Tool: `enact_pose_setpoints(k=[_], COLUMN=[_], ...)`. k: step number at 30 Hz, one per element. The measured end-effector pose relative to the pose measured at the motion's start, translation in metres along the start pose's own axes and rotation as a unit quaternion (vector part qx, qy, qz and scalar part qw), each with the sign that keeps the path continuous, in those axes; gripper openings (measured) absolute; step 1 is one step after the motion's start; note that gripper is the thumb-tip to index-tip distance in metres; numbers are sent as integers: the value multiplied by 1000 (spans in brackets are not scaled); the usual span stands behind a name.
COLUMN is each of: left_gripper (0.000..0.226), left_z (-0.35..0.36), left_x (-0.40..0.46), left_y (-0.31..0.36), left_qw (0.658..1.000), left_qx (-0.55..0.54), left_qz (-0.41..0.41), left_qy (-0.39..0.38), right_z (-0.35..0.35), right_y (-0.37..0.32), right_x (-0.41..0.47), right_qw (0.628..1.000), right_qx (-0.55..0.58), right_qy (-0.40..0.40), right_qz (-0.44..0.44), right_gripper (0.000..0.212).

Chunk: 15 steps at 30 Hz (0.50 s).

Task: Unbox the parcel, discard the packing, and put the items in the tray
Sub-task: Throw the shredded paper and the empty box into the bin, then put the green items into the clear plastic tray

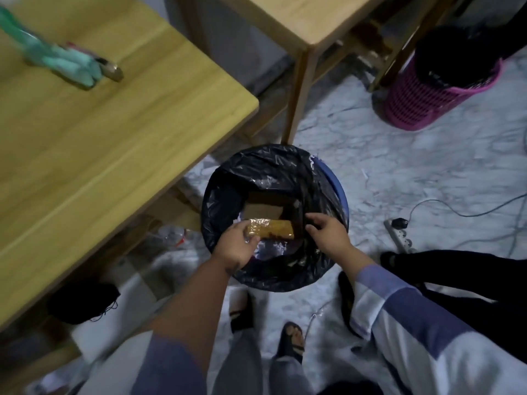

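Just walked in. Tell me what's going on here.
A person is standing over a bin lined with a black bag. The left hand holds a brown, tape-wrapped piece of packing over the opening, and the right hand is open beside it, at the liner's edge. Cardboard already lies inside. On the wooden table sits a blurry green object.

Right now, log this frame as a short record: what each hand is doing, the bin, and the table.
left hand: holds a tape-wrapped brown packing piece over the bin
right hand: open, fingers at the black liner, holding nothing
bin: blue, black liner, cardboard inside
table: wooden, a blurred green item on it
tray: not in view
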State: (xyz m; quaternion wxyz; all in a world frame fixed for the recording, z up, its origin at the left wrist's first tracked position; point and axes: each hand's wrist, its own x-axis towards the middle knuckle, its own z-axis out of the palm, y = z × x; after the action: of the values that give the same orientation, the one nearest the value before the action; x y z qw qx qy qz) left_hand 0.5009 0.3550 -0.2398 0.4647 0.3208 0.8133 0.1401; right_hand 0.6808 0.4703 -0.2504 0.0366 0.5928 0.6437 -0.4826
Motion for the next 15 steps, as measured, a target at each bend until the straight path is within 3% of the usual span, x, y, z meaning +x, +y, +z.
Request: enact_pose_setpoints(k=[15], left_gripper=[42], left_z=[-96], left_x=[-157], left_y=[64], left_qw=[988], left_qx=[-2], left_qz=[91], left_qy=[129], right_z=[-65], right_y=[-119], right_x=[-144], right_qw=[988], right_qx=[-57], right_qy=[-18], right_qz=[-144], right_gripper=[36])
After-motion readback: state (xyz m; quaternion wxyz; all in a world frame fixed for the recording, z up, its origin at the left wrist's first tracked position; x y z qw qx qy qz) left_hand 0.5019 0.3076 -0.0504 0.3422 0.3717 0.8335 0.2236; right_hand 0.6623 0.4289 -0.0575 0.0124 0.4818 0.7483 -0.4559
